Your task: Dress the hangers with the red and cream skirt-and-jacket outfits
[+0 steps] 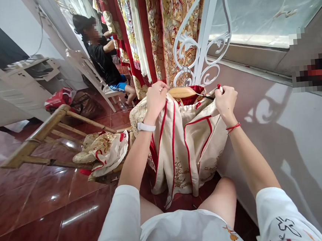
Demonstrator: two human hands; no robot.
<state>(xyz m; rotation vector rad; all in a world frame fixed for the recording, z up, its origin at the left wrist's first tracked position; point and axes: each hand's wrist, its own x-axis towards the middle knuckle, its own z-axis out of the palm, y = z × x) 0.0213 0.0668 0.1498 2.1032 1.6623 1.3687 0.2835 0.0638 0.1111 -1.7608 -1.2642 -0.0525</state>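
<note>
A cream jacket [176, 145] with red piping and gold embroidery hangs in front of me on a wooden hanger [181, 93]. At its upper left, my left hand [157, 99] is closed on the fabric near the shoulder. My right hand [226, 101] pinches the opposite upper edge, where a small red knob-like piece [219, 86] shows above the fingers. The front hangs between the two hands, and red lining [194, 96] shows behind the hanger. My fingers partly hide the cloth they grip.
A bamboo chair [46, 135] on the left bears another cream-and-gold garment [106, 147]. Behind it, a person [100, 54] sits on a white chair [86, 72]. Embroidered red and gold garments [180, 33] hang beside a white scrolled metal stand [199, 45]. A wall [298, 135] borders the right.
</note>
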